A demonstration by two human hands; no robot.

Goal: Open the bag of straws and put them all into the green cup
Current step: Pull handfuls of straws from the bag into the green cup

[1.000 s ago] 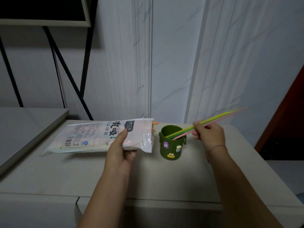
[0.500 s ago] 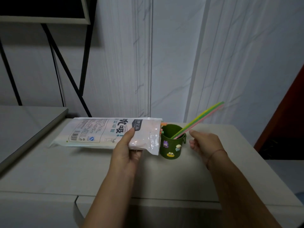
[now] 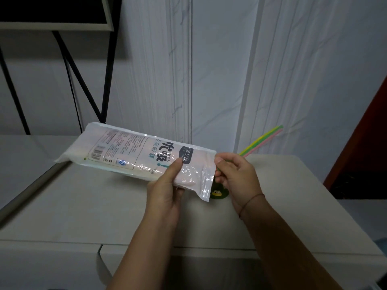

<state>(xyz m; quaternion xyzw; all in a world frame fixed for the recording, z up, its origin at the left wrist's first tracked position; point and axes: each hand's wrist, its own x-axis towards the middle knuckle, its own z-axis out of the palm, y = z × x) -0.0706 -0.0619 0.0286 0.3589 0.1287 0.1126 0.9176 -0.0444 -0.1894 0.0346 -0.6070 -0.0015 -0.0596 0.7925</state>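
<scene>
My left hand (image 3: 165,191) grips the white plastic bag of straws (image 3: 134,151) near its open right end and holds it tilted above the table. My right hand (image 3: 236,176) is at the bag's mouth, thumb on the edge and fingertips hidden behind the plastic, so I cannot see what they hold. The green cup (image 3: 217,193) stands behind the bag and my right hand; only its lower front with a yellow sticker shows. Yellow, green and pink straws (image 3: 261,139) lean out of the cup to the upper right.
The pale table (image 3: 83,206) runs to a front edge with a seam below my arms. A lower grey surface (image 3: 18,155) lies at the left, under a black metal frame (image 3: 79,80). The white marbled wall is close behind, with a dark red panel (image 3: 368,143) at the right.
My right hand let go of the straws, which now rest in the cup, and moved left to the bag's open end. My left hand raised the bag and shifted it right, covering the cup.
</scene>
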